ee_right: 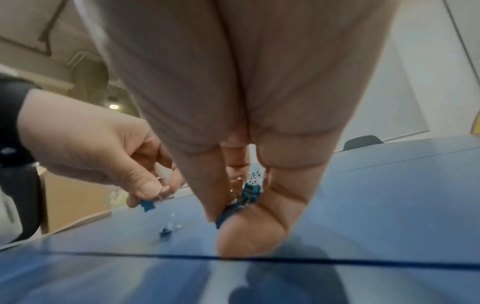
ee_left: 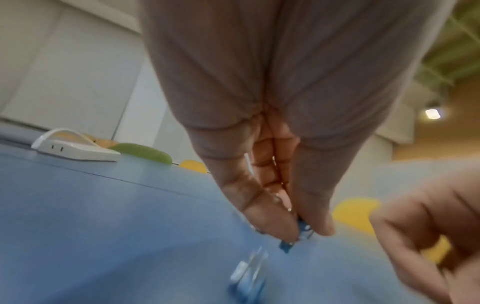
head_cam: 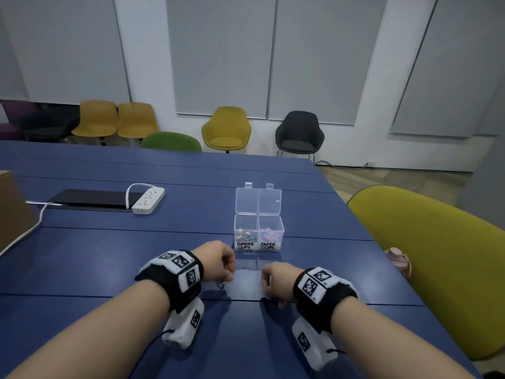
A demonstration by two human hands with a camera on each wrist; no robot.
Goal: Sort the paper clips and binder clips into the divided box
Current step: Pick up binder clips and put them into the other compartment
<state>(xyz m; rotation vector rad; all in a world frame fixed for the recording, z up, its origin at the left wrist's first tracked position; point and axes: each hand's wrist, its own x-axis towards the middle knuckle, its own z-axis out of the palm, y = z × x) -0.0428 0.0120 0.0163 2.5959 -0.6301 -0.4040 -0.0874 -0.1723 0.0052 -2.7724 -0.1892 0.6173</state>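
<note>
Sitting at a blue table (head_cam: 191, 214), a person works with both bare hands just in front of a clear divided box (head_cam: 259, 233), near the table's right side. Its two lids stand open at the far side. The left compartment, labelled BINDER CLIPS, holds mixed-colour binder clips (head_cam: 246, 235); the right one, labelled PAPER CLIPS, holds pastel paper clips (head_cam: 269, 236).

The left hand (head_cam: 217, 262) has its thumb and fingers curled together, pinching a small blue binder clip (ee_right: 147, 205) just above the tabletop. The right hand (head_cam: 277, 280), a little to the right and nearer, has its fingers curled too, gripping several blue binder clips (ee_right: 240, 200) between thumb and fingers. One more blue clip (ee_right: 168, 227) lies loose on the table between the hands, though blur hides its details.

Farther left on the table rest a white power strip (head_cam: 149, 201) and a flat black device (head_cam: 93, 199). Yellow, green and black chairs (head_cam: 226, 129) line the far wall.
</note>
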